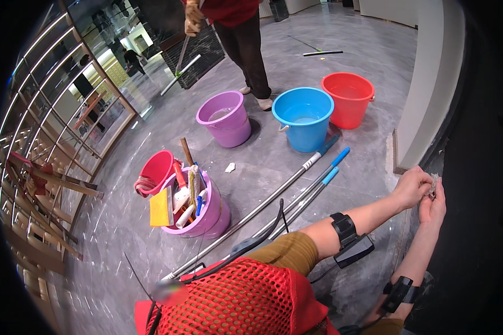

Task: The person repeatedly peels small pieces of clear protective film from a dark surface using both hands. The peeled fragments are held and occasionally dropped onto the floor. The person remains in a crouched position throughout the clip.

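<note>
My left hand and my right hand are together at the right, beside the foot of a pale wall. Between their fingers is a small crumpled, whitish scrap; its material is hard to tell, and my fingers hide part of it. Both hands grip it. Below them, a dark surface runs along the right side. Black straps with devices sit on both my forearms.
Blue, red and purple buckets hold liquid. Metal poles lie on the floor near a purple bucket of tools and a pink bucket. A person holds a squeegee; another squeegee lies behind.
</note>
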{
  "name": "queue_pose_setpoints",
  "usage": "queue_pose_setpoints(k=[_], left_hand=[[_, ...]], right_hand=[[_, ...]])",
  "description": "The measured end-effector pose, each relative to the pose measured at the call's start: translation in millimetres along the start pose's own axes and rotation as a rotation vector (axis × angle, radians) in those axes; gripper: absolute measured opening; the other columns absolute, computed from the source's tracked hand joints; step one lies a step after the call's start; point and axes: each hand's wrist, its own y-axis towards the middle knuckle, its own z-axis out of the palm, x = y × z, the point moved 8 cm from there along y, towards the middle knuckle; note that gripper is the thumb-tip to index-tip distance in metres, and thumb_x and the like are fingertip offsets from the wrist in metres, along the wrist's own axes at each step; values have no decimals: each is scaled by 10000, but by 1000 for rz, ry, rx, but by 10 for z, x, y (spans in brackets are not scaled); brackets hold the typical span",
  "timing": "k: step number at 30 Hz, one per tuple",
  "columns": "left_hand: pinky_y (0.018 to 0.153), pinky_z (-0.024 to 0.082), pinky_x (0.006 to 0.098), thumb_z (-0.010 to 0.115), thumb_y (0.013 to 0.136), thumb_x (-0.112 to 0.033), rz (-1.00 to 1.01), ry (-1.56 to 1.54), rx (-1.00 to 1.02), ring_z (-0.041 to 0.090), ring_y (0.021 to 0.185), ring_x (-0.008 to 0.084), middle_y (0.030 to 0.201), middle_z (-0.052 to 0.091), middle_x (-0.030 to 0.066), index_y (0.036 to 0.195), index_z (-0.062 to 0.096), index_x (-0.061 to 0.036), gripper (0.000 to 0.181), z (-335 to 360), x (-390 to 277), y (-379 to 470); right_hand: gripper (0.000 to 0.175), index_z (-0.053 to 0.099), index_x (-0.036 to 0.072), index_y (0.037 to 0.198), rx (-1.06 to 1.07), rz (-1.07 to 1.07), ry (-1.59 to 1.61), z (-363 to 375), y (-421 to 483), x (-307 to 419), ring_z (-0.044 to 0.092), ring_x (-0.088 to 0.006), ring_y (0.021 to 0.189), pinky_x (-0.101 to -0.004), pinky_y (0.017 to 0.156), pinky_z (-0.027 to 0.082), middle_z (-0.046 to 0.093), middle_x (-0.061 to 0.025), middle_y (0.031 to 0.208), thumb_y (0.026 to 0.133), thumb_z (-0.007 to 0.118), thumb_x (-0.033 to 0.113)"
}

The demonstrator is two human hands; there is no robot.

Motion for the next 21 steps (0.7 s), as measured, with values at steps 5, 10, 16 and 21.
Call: queue_pose_setpoints(k=[5,10,16,21], left_hand=[[580,441,344,631,634,-99,-249,-48,21,566,645,250,659,550,93,692,638,-64,69,-201,113,35],[579,442,341,657,612,-122,-176,155,-40,570,648,243,669,547,86,642,624,-68,70,-305,-11,21],[588,445,351,712,570,-184,-236,154,20,553,672,264,741,525,99,722,569,-40,253,-121,-43,-45],[626,462,351,689,629,-236,113,122,20,562,757,271,897,533,108,946,545,-57,392,22,-372,-100]], right_hand=[[168,538,-23,943,87,-53,-47,175,-74,-42,526,-149,870,-253,785,434,554,-93,933,845,534,114],[139,547,-17,911,47,-26,-194,12,1,-33,537,-126,820,-225,742,443,571,-81,902,825,560,91],[158,556,-4,920,-57,24,-200,-278,96,35,551,-120,779,-230,698,462,577,-66,864,820,572,117],[213,541,-3,985,-101,141,-27,-271,42,115,547,-125,815,-243,712,458,565,-68,946,840,546,152]])
